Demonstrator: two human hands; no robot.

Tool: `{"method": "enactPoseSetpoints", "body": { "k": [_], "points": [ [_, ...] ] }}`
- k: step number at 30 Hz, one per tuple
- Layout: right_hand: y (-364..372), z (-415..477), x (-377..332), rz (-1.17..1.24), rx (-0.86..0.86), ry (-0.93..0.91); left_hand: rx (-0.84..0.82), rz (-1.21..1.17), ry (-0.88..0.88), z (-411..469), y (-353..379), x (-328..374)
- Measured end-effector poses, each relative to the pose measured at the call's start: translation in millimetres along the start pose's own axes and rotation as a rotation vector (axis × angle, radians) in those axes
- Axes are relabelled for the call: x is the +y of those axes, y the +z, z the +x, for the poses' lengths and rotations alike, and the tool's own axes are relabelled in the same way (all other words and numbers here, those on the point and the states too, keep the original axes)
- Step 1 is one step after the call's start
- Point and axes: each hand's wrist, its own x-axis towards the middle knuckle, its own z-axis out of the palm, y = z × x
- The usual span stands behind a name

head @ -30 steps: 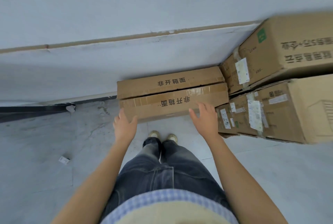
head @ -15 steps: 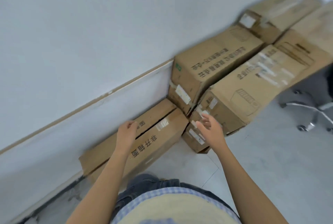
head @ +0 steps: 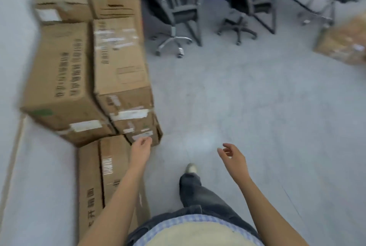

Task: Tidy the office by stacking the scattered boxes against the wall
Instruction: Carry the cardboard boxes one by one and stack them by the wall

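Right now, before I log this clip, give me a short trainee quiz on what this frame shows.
1. True or false: the right hand holds a box.
2. The loose box away from the wall lies: A) near left, B) far right, C) in the person's arms.
3. Which hand is nearer the flat box by the wall?
Key: 1 false; 2 B; 3 the left hand.
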Motion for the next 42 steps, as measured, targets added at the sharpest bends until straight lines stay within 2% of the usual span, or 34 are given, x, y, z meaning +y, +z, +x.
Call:
{"method": "enactPoseSetpoints", "body": {
  "k": [2, 5, 7, 13, 16, 20, 23, 28, 36, 42],
  "points": [
    [-11, -29, 30, -0.007, 0.032, 0.107, -0.122, 0.048, 0.003, -20, 28, -9],
    [-30, -55, 53, 0.033, 0.118, 0.162, -0.397, 0.191, 0.029, -63, 68, -25],
    [-42, -66, 62, 0.042, 0.161, 0.183, -0.492, 0.259, 0.055, -79, 84, -28],
    [-77, -89, 98, 0.072, 0.234, 0.241, -0.367, 0.195, 0.082, -88, 107, -6],
    [-112, -103, 130, 0.1, 0.308, 0.289, -0.372, 0.203, 0.075, -105, 141, -7],
    [-169, -122, 185, 0.156, 0.423, 0.363, -0.51, 0.27, 0.082, -159, 218, -10],
    [-206, -129, 222, 0.215, 0.496, 0.396, -0.661, 0.362, 0.194, -208, 276, -8],
    [-246, -131, 267, 0.24, 0.51, 0.431, -0.785, 0.445, 0.282, -255, 336, -9],
    [-266, -84, 290, 0.264, 0.396, 0.482, -0.672, 0.443, 0.202, -227, 383, 14],
    [-334, -3, 287, 0.297, 0.562, 0.509, -0.698, 0.375, 0.213, -176, 462, 75]
  ]
}}
